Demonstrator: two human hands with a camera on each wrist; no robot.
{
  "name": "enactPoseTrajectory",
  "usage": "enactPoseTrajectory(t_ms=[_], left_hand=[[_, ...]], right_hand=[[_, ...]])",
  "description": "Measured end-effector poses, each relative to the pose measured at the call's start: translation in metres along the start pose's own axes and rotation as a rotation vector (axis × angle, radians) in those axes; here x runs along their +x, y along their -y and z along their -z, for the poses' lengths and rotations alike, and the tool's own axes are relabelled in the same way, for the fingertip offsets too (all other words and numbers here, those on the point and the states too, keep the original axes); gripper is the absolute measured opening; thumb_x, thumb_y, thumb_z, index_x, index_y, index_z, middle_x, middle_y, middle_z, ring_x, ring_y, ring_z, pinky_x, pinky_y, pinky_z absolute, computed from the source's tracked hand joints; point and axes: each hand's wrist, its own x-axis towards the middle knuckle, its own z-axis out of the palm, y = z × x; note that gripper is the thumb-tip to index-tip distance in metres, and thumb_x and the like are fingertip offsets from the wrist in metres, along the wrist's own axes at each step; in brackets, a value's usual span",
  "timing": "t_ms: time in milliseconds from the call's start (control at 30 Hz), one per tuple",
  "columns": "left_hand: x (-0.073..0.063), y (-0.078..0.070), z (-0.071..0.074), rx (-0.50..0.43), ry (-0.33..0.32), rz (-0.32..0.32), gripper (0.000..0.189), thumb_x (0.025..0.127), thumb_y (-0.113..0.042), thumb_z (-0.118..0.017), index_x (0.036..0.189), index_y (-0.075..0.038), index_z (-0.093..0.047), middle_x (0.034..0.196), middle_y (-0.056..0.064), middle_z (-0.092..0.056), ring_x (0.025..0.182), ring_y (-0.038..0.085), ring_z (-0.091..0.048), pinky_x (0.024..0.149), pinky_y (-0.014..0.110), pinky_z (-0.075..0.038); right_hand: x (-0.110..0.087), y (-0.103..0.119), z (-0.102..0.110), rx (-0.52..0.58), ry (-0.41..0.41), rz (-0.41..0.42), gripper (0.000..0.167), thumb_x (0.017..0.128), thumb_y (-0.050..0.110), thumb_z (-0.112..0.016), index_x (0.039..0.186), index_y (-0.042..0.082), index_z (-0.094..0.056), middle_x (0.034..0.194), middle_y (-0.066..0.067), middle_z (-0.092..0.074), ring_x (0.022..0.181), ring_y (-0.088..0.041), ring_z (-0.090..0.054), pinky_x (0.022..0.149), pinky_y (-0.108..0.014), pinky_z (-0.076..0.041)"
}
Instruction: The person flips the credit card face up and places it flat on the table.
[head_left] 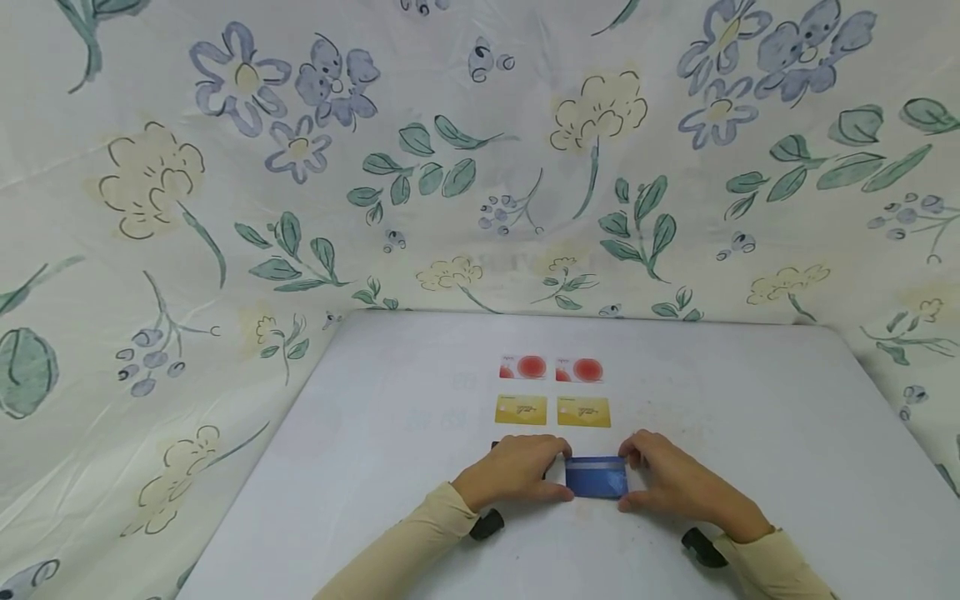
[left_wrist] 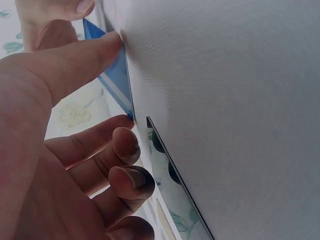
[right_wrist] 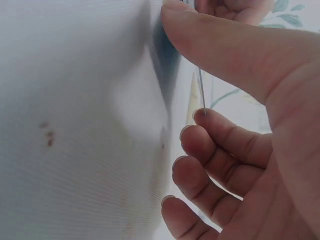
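A blue card [head_left: 596, 483] with a pale stripe along its far side lies between my two hands, low over the white table. My left hand [head_left: 517, 468] pinches its left edge between thumb and index finger at the corners. At the opposite edge, my right hand [head_left: 667, 477] does the same; from the right wrist, the card [right_wrist: 202, 90] appears as a thin line off the tabletop. Under the left hand's other fingers is a flat, glossy, dark-edged piece [left_wrist: 175, 185], mostly hidden in the head view.
Beyond the hands, two yellow cards [head_left: 521, 410] lie side by side. Two white-and-red cards [head_left: 523, 367] form a row behind them. A floral cloth [head_left: 450, 225] hangs along the back and left of the white table [head_left: 360, 442].
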Motion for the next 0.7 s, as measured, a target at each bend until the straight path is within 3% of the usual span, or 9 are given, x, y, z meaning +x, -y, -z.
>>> enactPoseTrajectory(t_ms=[400,700], left_hand=[[0.006,-0.004,0.0,0.019,-0.028,-0.025,0.055,0.09,-0.054,-0.074,0.132,-0.02,-0.064,0.096,-0.009,-0.065,0.079,0.003,-0.052,0.065,0.017,-0.042],[0.012,-0.011,0.005,0.019,-0.032,-0.035,0.06,0.089,-0.057,-0.075,0.135,-0.021,-0.063,0.1,-0.009,-0.068,0.08,0.002,-0.054,0.067,0.016,-0.045]], right_hand=[[-0.006,0.002,0.01,0.036,-0.03,0.08,0.063,0.077,0.043,-0.09,0.122,0.011,-0.06,0.104,0.003,-0.057,0.096,-0.011,-0.05,0.082,-0.025,-0.048],[-0.009,0.009,0.014,0.039,-0.043,0.066,0.065,0.077,0.046,-0.089,0.125,0.013,-0.058,0.108,0.002,-0.058,0.102,-0.015,-0.051,0.085,-0.025,-0.05]])
